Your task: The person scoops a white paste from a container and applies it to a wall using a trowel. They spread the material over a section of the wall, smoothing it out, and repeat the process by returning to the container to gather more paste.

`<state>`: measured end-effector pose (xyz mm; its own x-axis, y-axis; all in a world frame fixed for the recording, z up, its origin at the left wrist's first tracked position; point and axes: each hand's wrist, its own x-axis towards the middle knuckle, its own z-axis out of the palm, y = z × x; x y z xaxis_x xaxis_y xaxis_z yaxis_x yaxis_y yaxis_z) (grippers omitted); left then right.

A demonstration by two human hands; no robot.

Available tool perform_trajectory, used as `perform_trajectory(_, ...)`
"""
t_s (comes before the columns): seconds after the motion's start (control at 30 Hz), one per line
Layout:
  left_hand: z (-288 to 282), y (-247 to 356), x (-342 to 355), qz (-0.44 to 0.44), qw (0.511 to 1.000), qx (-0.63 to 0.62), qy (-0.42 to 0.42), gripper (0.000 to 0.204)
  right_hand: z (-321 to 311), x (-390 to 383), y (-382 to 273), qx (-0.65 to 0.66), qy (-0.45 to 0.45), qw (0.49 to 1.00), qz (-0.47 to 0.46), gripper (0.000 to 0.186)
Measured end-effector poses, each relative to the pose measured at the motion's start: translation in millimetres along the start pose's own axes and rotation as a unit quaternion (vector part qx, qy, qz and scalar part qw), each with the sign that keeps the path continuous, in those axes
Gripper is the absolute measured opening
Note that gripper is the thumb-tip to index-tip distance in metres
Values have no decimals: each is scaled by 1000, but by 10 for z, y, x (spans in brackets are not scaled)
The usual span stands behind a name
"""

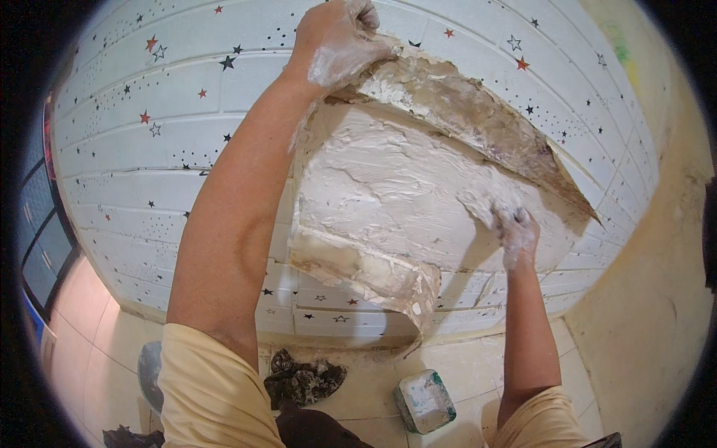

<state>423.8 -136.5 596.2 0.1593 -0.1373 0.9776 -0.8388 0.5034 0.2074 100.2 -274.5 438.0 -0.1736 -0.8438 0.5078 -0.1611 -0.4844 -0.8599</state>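
Note:
My left hand (340, 45), smeared white, is closed on the upper edge of a peeled-back flap of wall covering (470, 101), whose brown, crusted back faces me. Below the flap, a patch of rough white plaster (381, 179) spreads over the bared wall. My right hand (519, 233), also coated in white, presses at the right part of this patch with its fingers curled. Whatever it grips, if anything, is hidden. Along the patch's lower edge a second flap (366, 270) hangs down and curls at its right end.
White brick-pattern wall covering (142, 187) with red and black stars surrounds the patch. On the tiled floor sit a square tub (426, 402) with white residue and a crumpled black bag (302, 379). A beige wall (642, 313) meets it at right; a dark-framed window or door (45, 239) stands left.

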Motion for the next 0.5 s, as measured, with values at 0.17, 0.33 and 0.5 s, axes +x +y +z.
perform_trajectory(0.17,59,-3,-5,-5,1000,-3,16,35,-675,-194,75,-12,68,996,-64,19)
perform_trajectory(0.33,22,-48,17,32,998,28,54,39,-708,-389,52,-135,209,938,-243,20)
perform_trajectory(0.5,58,23,35,-25,997,-80,-3,38,93,-469,-116,-348,186,869,-298,19)
